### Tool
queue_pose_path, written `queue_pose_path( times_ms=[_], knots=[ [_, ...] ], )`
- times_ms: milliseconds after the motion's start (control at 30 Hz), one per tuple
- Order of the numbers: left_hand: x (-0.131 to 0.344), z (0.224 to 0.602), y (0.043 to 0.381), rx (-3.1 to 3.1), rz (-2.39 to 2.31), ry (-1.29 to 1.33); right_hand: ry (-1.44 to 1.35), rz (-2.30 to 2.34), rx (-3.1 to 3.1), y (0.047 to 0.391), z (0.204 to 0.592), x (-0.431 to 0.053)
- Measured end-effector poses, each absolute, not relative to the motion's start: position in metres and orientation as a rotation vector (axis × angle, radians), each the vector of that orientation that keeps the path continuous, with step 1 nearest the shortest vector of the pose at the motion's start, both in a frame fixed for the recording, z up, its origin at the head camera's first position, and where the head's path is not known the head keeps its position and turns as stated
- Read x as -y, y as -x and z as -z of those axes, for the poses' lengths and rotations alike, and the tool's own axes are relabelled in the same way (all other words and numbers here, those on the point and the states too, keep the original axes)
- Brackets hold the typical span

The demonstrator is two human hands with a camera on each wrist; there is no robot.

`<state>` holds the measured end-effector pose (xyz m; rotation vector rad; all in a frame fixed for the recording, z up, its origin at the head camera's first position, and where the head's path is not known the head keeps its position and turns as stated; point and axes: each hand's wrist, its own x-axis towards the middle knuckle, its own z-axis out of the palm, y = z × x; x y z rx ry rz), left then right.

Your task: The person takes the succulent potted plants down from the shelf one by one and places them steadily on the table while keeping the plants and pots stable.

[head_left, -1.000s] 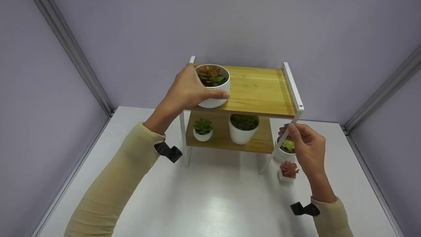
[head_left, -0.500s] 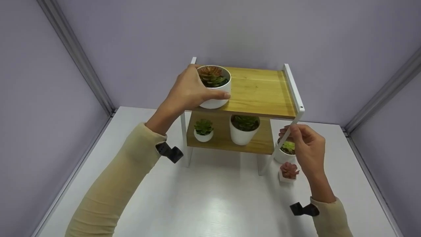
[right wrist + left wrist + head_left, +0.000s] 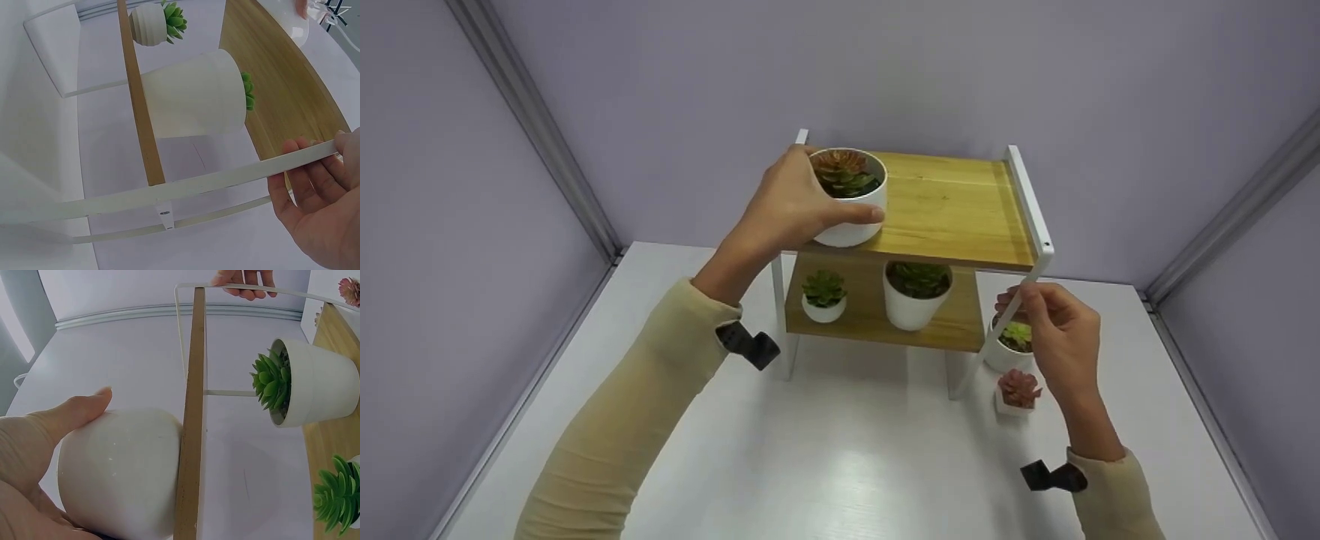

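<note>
On the left end of the upper wooden shelf stands a white pot holding a reddish-green succulent. My left hand grips this pot, thumb across its front and fingers round the far side. The pot's base sits at the board in the left wrist view. My right hand pinches the white front post of the rack on its right side, thumb on one face and fingers behind. In the right wrist view those fingers wrap under the white bar.
The lower shelf bears a small potted green succulent and a larger white pot with a green plant. Right of the rack, a pot with a light green succulent and a square pot with a pink succulent stand on the white table.
Both hands keep their hold on the pot and the post. Only a slight shift of the view shows; the pots stay where they were.
</note>
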<state>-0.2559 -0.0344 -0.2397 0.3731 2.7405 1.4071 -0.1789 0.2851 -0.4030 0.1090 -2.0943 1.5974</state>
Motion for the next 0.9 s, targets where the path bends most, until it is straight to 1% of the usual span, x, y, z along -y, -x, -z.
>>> queue_pose_path(
  times_ms=[467,900],
  knots=[
    [0.038,0.231,0.254,-2.788,-1.372,-0.321,-0.153,-1.61,2.081,0.18,0.403,-0.287],
    [0.039,0.226,0.244,-2.788,-1.375,-0.408,-0.154,-1.655,2.061,0.18,0.404,-0.288]
  ],
)
